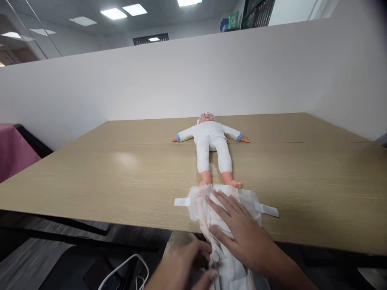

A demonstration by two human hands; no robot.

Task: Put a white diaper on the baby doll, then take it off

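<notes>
A white diaper [222, 225] lies spread out, its upper part on the table's front edge and its lower part hanging toward me. One fastening tab [182, 202] sticks out to the left and another tab [269, 210] to the right. My right hand [237, 229] rests flat on the diaper with its fingers stretched out. At the diaper's left edge, my left hand [190, 262] has its fingers curled and its thumb against the material; it is slightly blurred. Just beyond the diaper, a baby doll [210, 139] in white clothes lies on its back, feet toward me.
The wooden table [136, 177] reaches back to a white partition [181, 76]. At the far left is a pink cloth [16, 151] over something dark. Below the table on the left, a white cable [133, 259] loops over a dark seat.
</notes>
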